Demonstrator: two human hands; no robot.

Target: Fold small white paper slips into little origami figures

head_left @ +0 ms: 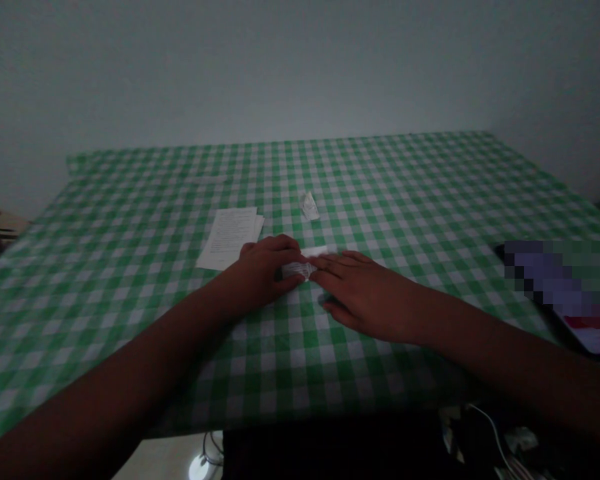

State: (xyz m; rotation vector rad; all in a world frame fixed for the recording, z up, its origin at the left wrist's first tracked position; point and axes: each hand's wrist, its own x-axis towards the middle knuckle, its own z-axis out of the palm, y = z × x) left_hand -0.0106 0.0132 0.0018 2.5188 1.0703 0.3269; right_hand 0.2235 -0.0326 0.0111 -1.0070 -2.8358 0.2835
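Note:
A small piece of white paper point(305, 265) lies on the green-and-white checked tablecloth point(130, 267) near the middle of the table. My left hand point(265, 267) rests on its left end with fingers curled over it. My right hand point(360, 290) lies flat, fingers stretched out and pressing on the paper's right part. Most of the paper is hidden under both hands.
A stack of printed white sheets point(230, 237) lies just beyond my left hand. A small folded paper shape point(309, 205) stands farther back. A phone or tablet point(565, 293) lies at the right edge. Cables point(485, 427) hang below the near table edge.

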